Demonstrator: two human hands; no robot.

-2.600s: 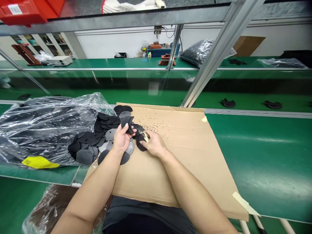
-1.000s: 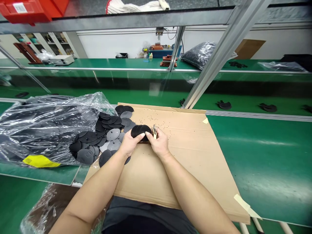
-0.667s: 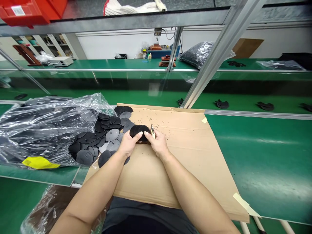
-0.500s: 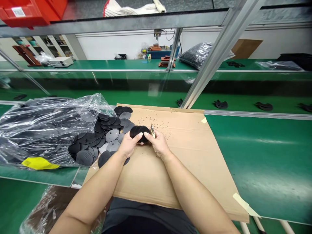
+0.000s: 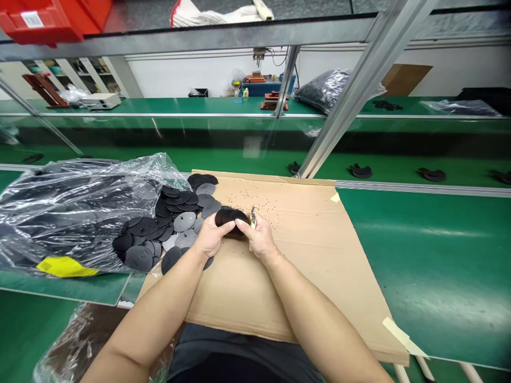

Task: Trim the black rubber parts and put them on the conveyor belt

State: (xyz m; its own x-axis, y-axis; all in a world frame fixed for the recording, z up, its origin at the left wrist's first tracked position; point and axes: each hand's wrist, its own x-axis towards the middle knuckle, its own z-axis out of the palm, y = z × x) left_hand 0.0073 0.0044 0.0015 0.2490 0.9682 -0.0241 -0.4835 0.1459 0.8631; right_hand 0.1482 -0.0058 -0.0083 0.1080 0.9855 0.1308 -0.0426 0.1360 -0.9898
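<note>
Fanned-out black discs (image 5: 230,214) are gripped between the fingers and thumb of my left hand (image 5: 209,238), above the cardboard sheet (image 5: 255,287). My right hand (image 5: 261,238) is closed around small nippers (image 5: 253,217) with metal jaws pointing up and a pale yellow handle. Its thumb presses on the right end of the discs, close to my left thumb. Left of my hands lies a heap of loose black and grey discs (image 5: 184,221), some with small nubs. Tiny black specks (image 5: 259,202) are scattered on the cardboard beyond my hands.
A clear plastic bag (image 5: 80,207) of dark parts lies at the left, a yellow piece (image 5: 67,266) at its front. An aluminium post (image 5: 359,90) rises behind the cardboard. Curved black parts (image 5: 360,171) sit along the green surface behind. A red bin (image 5: 56,21) is overhead.
The discs in my hands have tilted and shifted slightly right. The nippers have turned a little and moved right with my right hand.
</note>
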